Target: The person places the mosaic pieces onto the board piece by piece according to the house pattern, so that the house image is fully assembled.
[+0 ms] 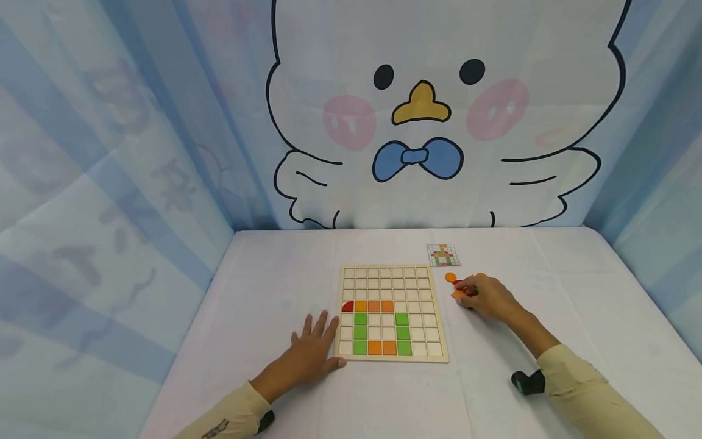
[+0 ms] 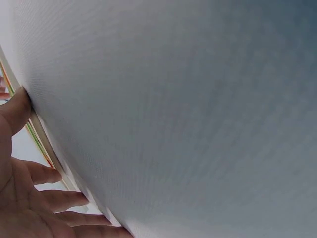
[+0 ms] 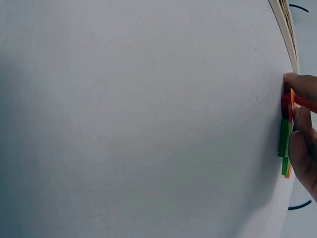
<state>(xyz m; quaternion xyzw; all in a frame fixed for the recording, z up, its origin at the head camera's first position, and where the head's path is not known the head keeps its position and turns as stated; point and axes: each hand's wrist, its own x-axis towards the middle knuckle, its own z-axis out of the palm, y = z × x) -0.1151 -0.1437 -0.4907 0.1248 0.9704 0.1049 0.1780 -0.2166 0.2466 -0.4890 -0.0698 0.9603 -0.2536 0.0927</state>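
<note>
A wooden grid board lies on the table. In its cells sit green squares, orange squares and a red quarter-round tile at the left of the middle row. My left hand lies spread at the board's left edge, thumb by the lower-left corner; the left wrist view shows the fingers straight along that edge. Right of the board, my right hand bends over a small pile of tiles. In the right wrist view its thumb and fingers pinch a red tile, beside green tiles.
Behind the pile lies a small pattern card with a coloured grid figure. An orange round tile lies at the pile's left. A white cloth covers the table. A curtain with a cartoon bird hangs behind it.
</note>
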